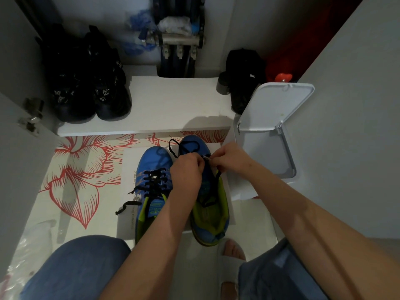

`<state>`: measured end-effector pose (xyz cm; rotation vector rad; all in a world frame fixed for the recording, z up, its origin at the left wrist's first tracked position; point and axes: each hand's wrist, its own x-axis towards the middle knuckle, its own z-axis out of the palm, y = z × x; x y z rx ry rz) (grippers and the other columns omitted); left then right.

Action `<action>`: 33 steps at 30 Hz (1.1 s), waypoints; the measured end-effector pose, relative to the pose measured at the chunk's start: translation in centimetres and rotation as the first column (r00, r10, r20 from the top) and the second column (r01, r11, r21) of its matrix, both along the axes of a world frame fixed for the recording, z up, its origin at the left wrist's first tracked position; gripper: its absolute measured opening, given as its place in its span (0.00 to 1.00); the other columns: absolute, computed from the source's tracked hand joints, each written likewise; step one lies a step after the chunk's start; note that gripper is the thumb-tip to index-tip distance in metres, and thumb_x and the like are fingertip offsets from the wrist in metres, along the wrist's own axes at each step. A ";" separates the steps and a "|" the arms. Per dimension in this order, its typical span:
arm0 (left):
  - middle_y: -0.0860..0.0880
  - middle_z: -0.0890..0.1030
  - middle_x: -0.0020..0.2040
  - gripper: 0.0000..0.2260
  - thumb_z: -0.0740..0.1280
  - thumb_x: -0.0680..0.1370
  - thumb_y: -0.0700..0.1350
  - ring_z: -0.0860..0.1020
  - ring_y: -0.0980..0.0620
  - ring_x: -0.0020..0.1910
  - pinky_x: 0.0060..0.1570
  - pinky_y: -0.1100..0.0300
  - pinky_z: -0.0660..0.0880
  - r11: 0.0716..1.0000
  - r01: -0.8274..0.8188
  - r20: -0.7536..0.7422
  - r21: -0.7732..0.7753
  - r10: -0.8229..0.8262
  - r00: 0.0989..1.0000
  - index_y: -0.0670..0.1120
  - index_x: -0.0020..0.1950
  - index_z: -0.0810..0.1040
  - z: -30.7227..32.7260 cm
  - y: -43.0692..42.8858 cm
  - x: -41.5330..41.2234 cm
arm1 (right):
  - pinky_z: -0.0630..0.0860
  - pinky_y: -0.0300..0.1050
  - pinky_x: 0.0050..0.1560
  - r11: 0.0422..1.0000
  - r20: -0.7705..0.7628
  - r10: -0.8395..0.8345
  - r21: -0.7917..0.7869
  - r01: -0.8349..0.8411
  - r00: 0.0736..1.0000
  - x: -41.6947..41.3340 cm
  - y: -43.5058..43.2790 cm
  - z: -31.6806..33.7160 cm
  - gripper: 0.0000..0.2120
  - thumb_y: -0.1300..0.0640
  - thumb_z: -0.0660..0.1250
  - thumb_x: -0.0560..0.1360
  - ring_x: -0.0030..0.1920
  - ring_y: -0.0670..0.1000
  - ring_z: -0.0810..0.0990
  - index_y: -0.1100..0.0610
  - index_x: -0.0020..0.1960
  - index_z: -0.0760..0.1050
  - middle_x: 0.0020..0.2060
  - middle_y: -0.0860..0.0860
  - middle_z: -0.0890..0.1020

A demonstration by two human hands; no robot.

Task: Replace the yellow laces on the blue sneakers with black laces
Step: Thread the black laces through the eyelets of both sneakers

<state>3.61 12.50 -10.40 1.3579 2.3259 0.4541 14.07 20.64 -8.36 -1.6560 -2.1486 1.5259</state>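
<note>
Looking down from the head camera, two blue sneakers stand side by side on a white sheet (129, 158) laid over a floral mat (80, 169) on the floor, toes pointing far. The left blue sneaker (154, 159) carries a black lace (154, 180) crossed through its eyelets, its loose ends trailing to the left. The right blue sneaker (208, 217), lime-green inside, lies partly under both hands. The left hand (188, 169) and the right hand (232, 156) meet above its forward eyelets. The fingers of each are curled and pinch a second black lace (191, 146), which loops over the toe and runs near into the shoe's opening. Just right of the sneakers stands a white bin (270, 154) with its lid raised. On the far shelf (173, 100) sit a pair of black shoes (91, 87) at left and a black bag (244, 79) at right.
</note>
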 end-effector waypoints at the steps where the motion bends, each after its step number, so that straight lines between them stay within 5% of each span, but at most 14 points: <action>1: 0.47 0.82 0.49 0.09 0.61 0.79 0.43 0.79 0.48 0.47 0.39 0.57 0.71 1.000 -0.009 0.010 0.010 0.009 1.000 0.46 0.52 0.81 0.1 -0.1 0.0 | 0.74 0.36 0.32 1.000 -0.004 0.004 0.000 -0.004 1.000 0.1 0.0 0.1 0.08 0.67 0.68 0.72 0.28 0.48 0.73 0.69 0.49 0.81 0.29 0.56 0.76; 16: 0.47 0.82 0.49 0.10 0.60 0.80 0.44 0.78 0.49 0.48 0.41 0.57 0.71 0.999 0.005 -0.002 0.050 -0.004 1.000 0.47 0.53 0.81 -0.4 -0.2 0.2 | 0.74 0.37 0.34 0.997 0.032 0.058 0.050 -0.060 0.998 -0.3 0.1 -0.2 0.09 0.67 0.67 0.73 0.30 0.46 0.73 0.65 0.51 0.82 0.30 0.52 0.77; 20: 0.47 0.81 0.51 0.10 0.60 0.80 0.43 0.78 0.48 0.50 0.44 0.55 0.73 0.995 -0.048 0.039 0.090 0.045 0.998 0.47 0.56 0.80 -0.7 -0.2 0.7 | 0.80 0.51 0.45 0.987 -0.073 -0.083 -0.145 0.071 0.994 0.1 0.0 -0.2 0.10 0.60 0.67 0.75 0.38 0.54 0.80 0.67 0.51 0.79 0.40 0.60 0.81; 23: 0.46 0.81 0.51 0.09 0.61 0.79 0.42 0.76 0.48 0.52 0.47 0.54 0.74 0.993 -0.054 0.073 0.104 0.047 0.996 0.45 0.55 0.79 -0.8 -0.2 0.7 | 0.78 0.50 0.50 0.977 -0.101 -0.191 -0.117 0.179 0.976 -0.1 -0.3 -0.9 0.05 0.59 0.70 0.74 0.44 0.54 0.79 0.61 0.43 0.79 0.43 0.59 0.81; 27: 0.45 0.76 0.60 0.15 0.67 0.76 0.47 0.68 0.45 0.63 0.63 0.52 0.64 0.982 -0.081 -0.047 0.170 0.090 0.995 0.47 0.62 0.75 0.0 -0.8 -0.1 | 0.76 0.44 0.41 0.955 -0.124 -0.286 -0.120 0.272 0.950 -0.7 -0.6 -1.1 0.07 0.62 0.69 0.74 0.43 0.56 0.78 0.58 0.38 0.75 0.42 0.58 0.80; 30: 0.44 0.68 0.63 0.24 0.71 0.72 0.51 0.64 0.43 0.65 0.65 0.50 0.59 0.969 -0.225 -0.078 0.099 0.233 0.969 0.47 0.64 0.69 1.0 -1.9 -0.7 | 0.77 0.44 0.37 0.850 -0.268 -0.525 -0.216 0.481 0.808 -0.8 0.0 0.1 0.05 0.63 0.60 0.79 0.43 0.58 0.80 0.64 0.50 0.73 0.47 0.61 0.80; 33: 0.42 0.70 0.61 0.28 0.71 0.71 0.57 0.68 0.43 0.62 0.60 0.51 0.65 0.952 -0.304 0.027 -0.042 0.305 0.952 0.41 0.62 0.69 1.1 -2.8 -1.4 | 0.79 0.45 0.32 0.696 -0.549 -0.699 -0.375 0.613 0.458 -0.4 1.3 2.4 0.07 0.61 0.54 0.82 0.32 0.54 0.78 0.62 0.50 0.69 0.36 0.58 0.78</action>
